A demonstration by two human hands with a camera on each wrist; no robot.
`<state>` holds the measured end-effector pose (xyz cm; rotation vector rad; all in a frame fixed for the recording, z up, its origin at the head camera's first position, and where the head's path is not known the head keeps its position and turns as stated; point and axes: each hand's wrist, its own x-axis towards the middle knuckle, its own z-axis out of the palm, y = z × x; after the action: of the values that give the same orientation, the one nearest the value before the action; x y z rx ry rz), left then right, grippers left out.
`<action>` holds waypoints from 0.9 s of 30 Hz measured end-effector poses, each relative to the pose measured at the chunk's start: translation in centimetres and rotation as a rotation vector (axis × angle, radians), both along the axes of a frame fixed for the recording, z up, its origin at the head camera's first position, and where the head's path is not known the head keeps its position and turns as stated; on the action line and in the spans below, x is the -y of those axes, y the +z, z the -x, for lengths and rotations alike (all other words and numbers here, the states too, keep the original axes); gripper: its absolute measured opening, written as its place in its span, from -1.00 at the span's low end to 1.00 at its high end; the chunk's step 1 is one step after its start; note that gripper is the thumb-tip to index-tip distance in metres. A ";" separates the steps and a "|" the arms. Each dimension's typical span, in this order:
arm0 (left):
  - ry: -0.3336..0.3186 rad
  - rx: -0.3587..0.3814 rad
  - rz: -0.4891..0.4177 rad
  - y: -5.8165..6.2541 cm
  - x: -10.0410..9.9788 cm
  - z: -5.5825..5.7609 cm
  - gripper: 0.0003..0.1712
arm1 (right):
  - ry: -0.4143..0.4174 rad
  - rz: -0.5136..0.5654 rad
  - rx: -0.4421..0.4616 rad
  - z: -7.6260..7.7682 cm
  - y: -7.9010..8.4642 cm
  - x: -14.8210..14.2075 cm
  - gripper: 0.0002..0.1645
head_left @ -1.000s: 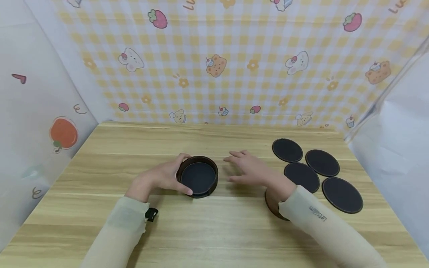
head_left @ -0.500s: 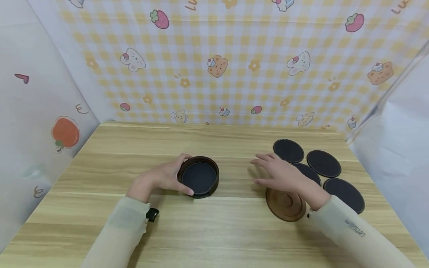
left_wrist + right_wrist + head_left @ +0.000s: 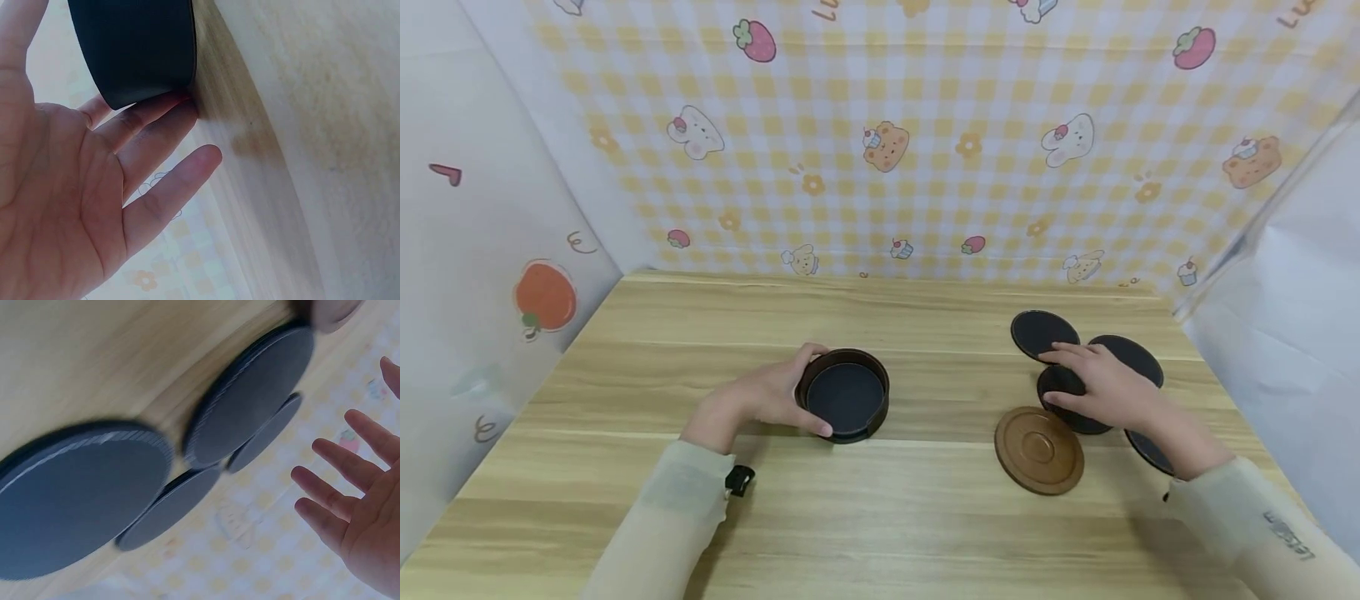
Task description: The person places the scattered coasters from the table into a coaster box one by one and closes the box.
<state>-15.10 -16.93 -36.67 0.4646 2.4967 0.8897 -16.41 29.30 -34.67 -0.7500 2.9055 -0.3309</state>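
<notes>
A round dark coaster holder point(image 3: 880, 404), with a black disc in its bottom, stands on the table. My left hand point(image 3: 766, 392) grips its left side, thumb at the near rim and fingers at the far side. In the left wrist view, the fingertips meet the black wall of the holder point(image 3: 134, 50). Over the group of black round coasters point(image 3: 1037, 332) at the right, my right hand point(image 3: 1105, 387) spreads its fingers and holds nothing. It partly covers the middle coaster point(image 3: 1067, 379). The right wrist view has that hand point(image 3: 369, 519) beside several coasters point(image 3: 81, 500).
A brown round disc point(image 3: 1037, 454) with a raised ring at its centre lies just in front of the coasters. The wooden table point(image 3: 880, 533) ends at a checked cloth backdrop point(image 3: 940, 192), with white side walls point(image 3: 460, 275) left and right.
My right hand has moved right, from beside the holder to over the black coasters, uncovering the brown disc. My left hand and the holder have stayed in place.
</notes>
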 end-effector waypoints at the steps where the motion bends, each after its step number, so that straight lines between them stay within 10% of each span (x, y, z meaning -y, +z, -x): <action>1: 0.000 -0.001 0.000 0.0 0.0 0.0 0.30 | -0.011 -0.008 0.005 0.1 -0.1 -0.5 -0.33; 27: 0.000 -0.024 0.030 0.1 -0.1 -0.1 0.30 | -0.051 0.011 0.119 -0.3 -2.6 -4.0 -0.08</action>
<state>-14.96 -16.87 -36.58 0.4676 2.5277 0.8507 -16.13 33.32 -37.22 -0.6351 2.8164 -0.3837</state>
